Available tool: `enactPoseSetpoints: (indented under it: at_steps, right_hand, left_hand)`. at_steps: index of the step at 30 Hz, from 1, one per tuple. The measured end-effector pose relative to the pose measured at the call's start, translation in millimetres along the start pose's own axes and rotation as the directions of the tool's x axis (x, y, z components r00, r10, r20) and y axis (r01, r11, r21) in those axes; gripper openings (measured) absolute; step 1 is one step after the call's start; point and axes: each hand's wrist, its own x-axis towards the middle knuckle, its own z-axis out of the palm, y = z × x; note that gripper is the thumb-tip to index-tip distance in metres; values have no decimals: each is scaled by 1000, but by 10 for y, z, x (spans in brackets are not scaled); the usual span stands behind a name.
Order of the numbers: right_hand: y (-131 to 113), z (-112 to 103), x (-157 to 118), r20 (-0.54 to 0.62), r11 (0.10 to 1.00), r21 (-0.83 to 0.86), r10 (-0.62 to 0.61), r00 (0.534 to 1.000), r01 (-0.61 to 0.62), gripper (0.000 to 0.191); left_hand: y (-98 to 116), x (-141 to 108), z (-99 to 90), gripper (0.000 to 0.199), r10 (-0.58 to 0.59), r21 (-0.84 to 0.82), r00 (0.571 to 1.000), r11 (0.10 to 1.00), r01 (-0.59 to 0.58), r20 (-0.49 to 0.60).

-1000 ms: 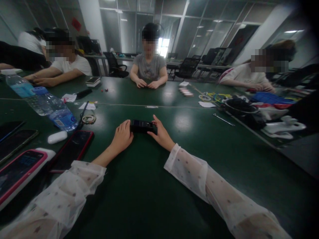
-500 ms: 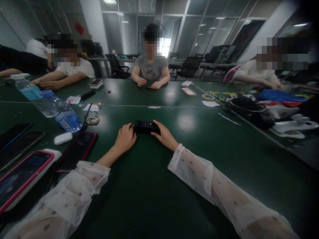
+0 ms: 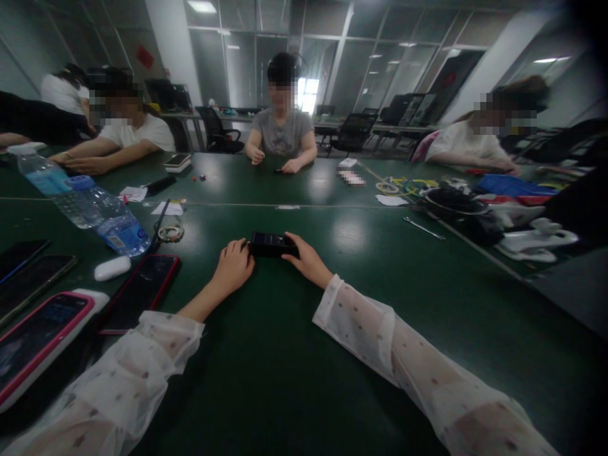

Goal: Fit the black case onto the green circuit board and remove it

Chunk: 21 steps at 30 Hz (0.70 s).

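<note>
A small black box-shaped device with a dark screen (image 3: pixel 272 243) rests on the green table in front of me, its long side across my view. My left hand (image 3: pixel 234 265) is closed at its left end, fingertips against the edge. At the right end my right hand (image 3: pixel 304 258) grips it between thumb and fingers. Small light marks show on the screen but are too small to read. Left of my left hand lie a red-edged phone (image 3: pixel 141 292) and a white earbud case (image 3: pixel 113 268).
Two water bottles (image 3: pixel 107 218) stand at the left, near a pink-framed phone (image 3: pixel 45 342). A wrench (image 3: pixel 424 228) lies to the right, before a blue tray (image 3: pixel 515 185) and heaped cables. Across the green table (image 3: pixel 361 304) sit several people; one person (image 3: pixel 284 130) faces me.
The view has shifted slightly, so most things sit a little further left. Both my hands stay on the black device. The person opposite has moved one hand slightly.
</note>
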Motion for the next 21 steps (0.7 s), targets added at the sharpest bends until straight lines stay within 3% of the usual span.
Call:
enactPoseSetpoints:
  at_steps: [21]
  right_hand:
    - [69,3,-2,25,999,39,5,1000,-6,64]
  left_hand:
    - [-19,-10,27,38,12,-15,999,1000,-12,-33]
